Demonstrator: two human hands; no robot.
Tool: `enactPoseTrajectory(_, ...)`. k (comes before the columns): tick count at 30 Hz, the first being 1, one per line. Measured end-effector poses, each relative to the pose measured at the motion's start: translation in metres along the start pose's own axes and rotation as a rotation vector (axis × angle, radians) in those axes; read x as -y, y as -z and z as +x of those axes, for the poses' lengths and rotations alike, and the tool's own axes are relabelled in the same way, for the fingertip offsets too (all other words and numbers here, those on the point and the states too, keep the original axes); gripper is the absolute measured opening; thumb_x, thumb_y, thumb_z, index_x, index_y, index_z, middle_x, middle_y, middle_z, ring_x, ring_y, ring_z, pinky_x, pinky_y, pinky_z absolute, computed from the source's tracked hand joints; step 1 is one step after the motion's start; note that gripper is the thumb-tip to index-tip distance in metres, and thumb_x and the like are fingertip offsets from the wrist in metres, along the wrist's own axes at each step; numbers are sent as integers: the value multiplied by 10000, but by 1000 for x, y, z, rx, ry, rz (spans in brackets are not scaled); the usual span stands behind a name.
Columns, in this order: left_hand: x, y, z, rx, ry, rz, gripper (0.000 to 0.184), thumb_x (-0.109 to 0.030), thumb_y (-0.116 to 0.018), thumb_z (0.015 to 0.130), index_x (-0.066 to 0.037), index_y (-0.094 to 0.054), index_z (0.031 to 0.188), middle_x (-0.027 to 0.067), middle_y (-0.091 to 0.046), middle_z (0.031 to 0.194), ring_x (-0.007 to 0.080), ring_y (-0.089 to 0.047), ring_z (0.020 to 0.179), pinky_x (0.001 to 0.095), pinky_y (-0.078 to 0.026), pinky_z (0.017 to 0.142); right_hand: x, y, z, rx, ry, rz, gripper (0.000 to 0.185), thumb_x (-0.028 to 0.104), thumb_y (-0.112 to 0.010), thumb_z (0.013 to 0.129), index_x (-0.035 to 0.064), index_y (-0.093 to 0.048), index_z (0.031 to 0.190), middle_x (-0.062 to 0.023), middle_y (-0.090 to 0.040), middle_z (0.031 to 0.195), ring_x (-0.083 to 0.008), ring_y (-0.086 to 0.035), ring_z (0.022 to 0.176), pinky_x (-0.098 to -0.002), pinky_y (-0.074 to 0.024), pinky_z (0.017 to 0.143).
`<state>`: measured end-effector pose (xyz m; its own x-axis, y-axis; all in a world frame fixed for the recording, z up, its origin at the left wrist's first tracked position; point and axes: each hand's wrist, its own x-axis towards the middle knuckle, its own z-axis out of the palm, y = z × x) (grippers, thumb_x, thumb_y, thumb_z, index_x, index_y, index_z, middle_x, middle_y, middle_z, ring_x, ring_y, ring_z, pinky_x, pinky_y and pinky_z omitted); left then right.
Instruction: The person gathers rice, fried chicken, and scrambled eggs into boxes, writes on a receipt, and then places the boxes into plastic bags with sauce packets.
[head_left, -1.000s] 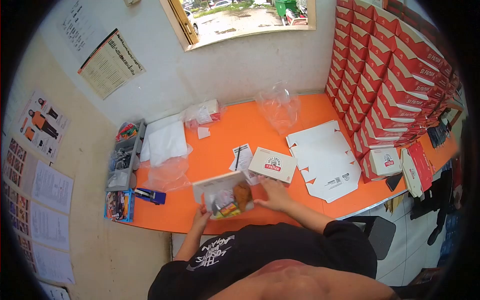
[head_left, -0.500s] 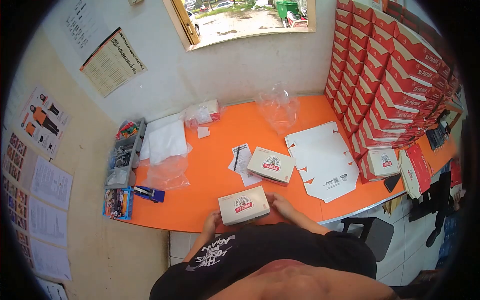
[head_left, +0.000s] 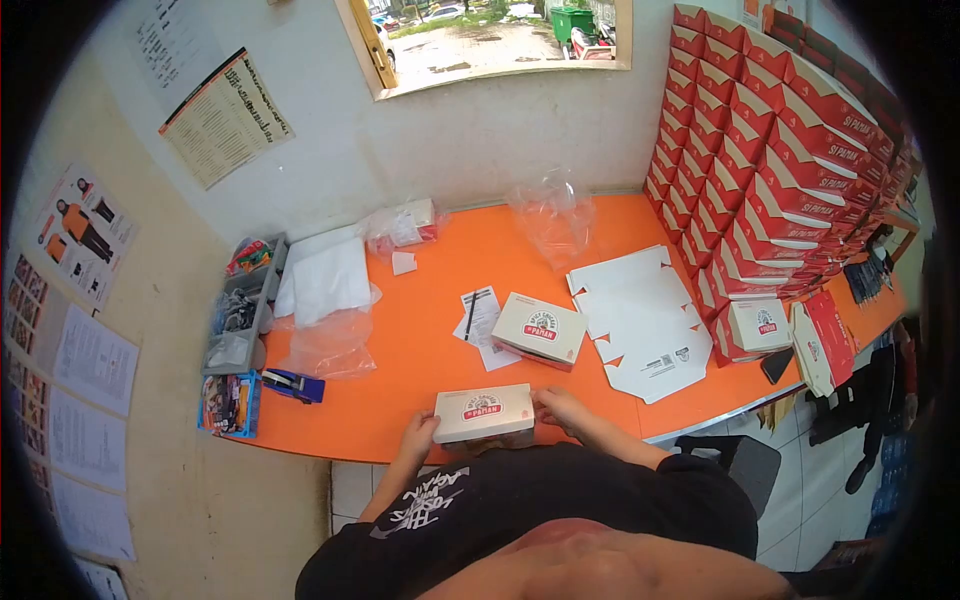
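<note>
A cream food box (head_left: 483, 412) with its lid down lies at the near edge of the orange table (head_left: 420, 300), close to my body. My left hand (head_left: 421, 430) grips its left end, fingers bent against the side. At the right end, my right hand (head_left: 556, 408) holds the box with fingers curled at its corner. Just beyond it sits a second closed box (head_left: 540, 328), partly over printed slips (head_left: 484, 322). To the right lies a flat white carton sheet (head_left: 645, 320).
Tall stacks of red boxes (head_left: 760, 160) stand at the right. On the left are a grey organizer (head_left: 240, 310), a blue basket (head_left: 229, 405), a tape dispenser (head_left: 293, 386) and white sheets (head_left: 325, 278). Clear plastic (head_left: 555, 220) lies near the wall.
The box was open with fried food and packets showing; its lid is now down. The box has shifted slightly right and nearer my body, with both hands still at its ends.
</note>
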<state>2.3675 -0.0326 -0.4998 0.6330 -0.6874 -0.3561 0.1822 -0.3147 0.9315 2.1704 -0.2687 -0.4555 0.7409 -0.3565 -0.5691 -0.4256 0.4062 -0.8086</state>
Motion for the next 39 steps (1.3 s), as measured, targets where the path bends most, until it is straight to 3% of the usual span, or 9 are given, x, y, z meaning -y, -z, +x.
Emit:
enactPoseTrajectory(6, -9, -12, -13, -35, 40, 79, 397, -212, -519, 797, 73, -432, 1059, 154, -526, 1000, 191, -533, 854, 286, -431, 721, -26, -1, -7, -128, 215, -314, 421, 248, -594, 753, -24, -482, 1054, -108, -577, 888, -167, -556, 803, -279, -437, 715)
enactPoseTrajectory(9, 5, -15, -23, -113, -274, 182, 475, -241, -561, 772, 63, -407, 1102, 188, -508, 1055, 259, -521, 948, 327, -418, 793, -14, -10, -27, -230, 337, -457, 502, 206, -621, 732, -44, -428, 1122, -185, -532, 1051, -258, -510, 1006, -336, -371, 886)
enactPoseTrajectory(12, -48, -18, -36, -164, -436, 831, 589, -257, -604, 727, 6, -352, 1190, 191, -428, 1185, 324, -404, 1114, 407, -336, 905, 3, -11, -24, -208, 752, -902, 556, 228, -610, 732, 8, -383, 1190, -188, -424, 1195, -291, -382, 1146, -407, -276, 962)
enactPoseTrajectory(14, -96, -35, -44, 300, -685, 1346, 688, -248, -632, 680, -60, -301, 1252, 147, -339, 1280, 328, -266, 1209, 469, -234, 962, 8, -18, -24, 267, 1019, -1266, 599, 250, -595, 728, 69, -340, 1239, -150, -306, 1298, -289, -249, 1229, -468, -182, 995)
enactPoseTrajectory(22, -64, -32, -8, 433, -741, 1403, 638, -224, -580, 698, -175, -310, 1273, 68, -284, 1333, 294, -237, 1234, 499, -220, 961, -13, -11, 5, 304, 1018, -1466, 497, 200, -500, 790, 131, -336, 1254, -64, -309, 1316, -244, -254, 1236, -526, -150, 986)
enactPoseTrajectory(28, -70, -36, -10, 638, -783, 1506, 424, -385, -390, 814, -389, -334, 1235, 108, -183, 1369, 440, -167, 1217, 616, -123, 930, -2, -2, 3, 383, 993, -1458, 493, 192, -471, 809, 167, -313, 1275, -64, -328, 1307, -251, -263, 1232, -549, -154, 973)
enactPoseTrajectory(33, -4, -37, 25, -20, -1619, 1536, 442, -430, -395, 781, -455, -317, 1216, 79, -294, 1325, 436, -300, 1150, 678, -231, 818, -15, 4, 17, 417, 1123, -1575, 552, 308, -486, 798, 148, -287, 1287, -95, -290, 1322, -272, -233, 1241, -548, -168, 965)
enactPoseTrajectory(37, -27, -57, 29, -99, -1569, 1648, 489, -380, -457, 777, -443, -293, 1234, 82, -262, 1340, 408, -230, 1199, 641, -175, 890, 71, 2, -11, 460, 962, -1353, 543, 263, -520, 764, 129, -328, 1253, -133, -254, 1332, -307, -252, 1220, -516, -251, 923)
enactPoseTrajectory(39, -64, -79, 14, 455, -806, 1610, 500, -324, -470, 787, -423, -291, 1243, 116, -214, 1356, 417, -180, 1218, 625, -146, 915, 161, 7, -16, 261, 931, -1551, 574, 301, -589, 712, 59, -381, 1189, -209, -294, 1261, -367, -308, 1132, -460, -263, 911)
